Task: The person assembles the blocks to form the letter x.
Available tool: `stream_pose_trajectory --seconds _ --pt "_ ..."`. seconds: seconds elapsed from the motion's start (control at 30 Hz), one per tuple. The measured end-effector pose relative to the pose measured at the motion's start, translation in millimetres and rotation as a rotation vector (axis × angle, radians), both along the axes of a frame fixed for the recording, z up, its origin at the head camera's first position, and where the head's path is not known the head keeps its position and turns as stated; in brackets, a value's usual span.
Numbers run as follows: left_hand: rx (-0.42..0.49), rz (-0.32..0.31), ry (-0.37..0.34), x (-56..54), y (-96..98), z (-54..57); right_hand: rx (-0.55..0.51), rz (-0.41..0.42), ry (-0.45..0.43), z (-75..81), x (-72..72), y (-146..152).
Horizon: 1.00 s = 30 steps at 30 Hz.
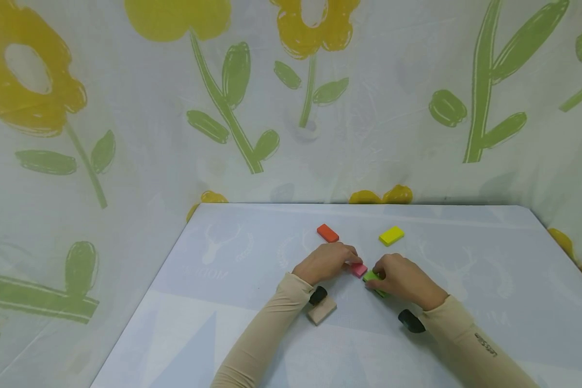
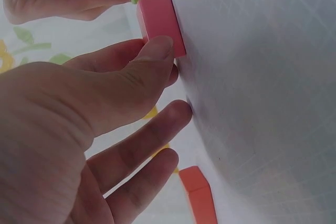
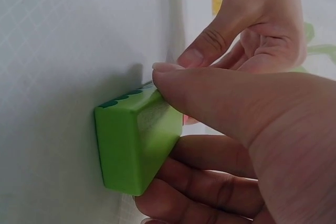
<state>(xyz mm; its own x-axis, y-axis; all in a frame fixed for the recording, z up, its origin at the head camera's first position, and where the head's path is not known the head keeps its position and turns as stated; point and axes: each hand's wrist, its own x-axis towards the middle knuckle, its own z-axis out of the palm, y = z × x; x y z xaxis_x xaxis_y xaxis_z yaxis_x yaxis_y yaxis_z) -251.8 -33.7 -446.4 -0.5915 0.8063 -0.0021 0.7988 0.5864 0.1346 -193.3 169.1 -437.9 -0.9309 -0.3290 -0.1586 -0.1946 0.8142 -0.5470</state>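
Note:
In the head view my left hand (image 1: 326, 262) holds a small pink rectangular block (image 1: 360, 271) on the table. The left wrist view shows the thumb and forefinger pinching this pink block (image 2: 161, 22), while other fingers extend loosely. My right hand (image 1: 409, 278) pinches a green block (image 1: 369, 276) close to the pink one's near corner. Dark green wavy markings run along one face of the green block (image 3: 118, 148) in the right wrist view, where its far end is hidden by the thumb. Whether the two blocks touch is unclear.
An orange block (image 1: 327, 233) lies just beyond my left hand, and a yellow block (image 1: 392, 236) lies farther back on the right. A tan block (image 1: 323, 311) sits beside my left wrist. Behind the pale table (image 1: 252, 334) hangs a flower-patterned curtain (image 1: 368, 134).

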Motion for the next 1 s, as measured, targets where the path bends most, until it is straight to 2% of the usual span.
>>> stream_pose_trajectory --seconds 1.0 --pt "-0.024 -0.001 0.010 -0.3 -0.3 1.2 0.007 0.022 0.026 -3.8 -5.6 -1.9"
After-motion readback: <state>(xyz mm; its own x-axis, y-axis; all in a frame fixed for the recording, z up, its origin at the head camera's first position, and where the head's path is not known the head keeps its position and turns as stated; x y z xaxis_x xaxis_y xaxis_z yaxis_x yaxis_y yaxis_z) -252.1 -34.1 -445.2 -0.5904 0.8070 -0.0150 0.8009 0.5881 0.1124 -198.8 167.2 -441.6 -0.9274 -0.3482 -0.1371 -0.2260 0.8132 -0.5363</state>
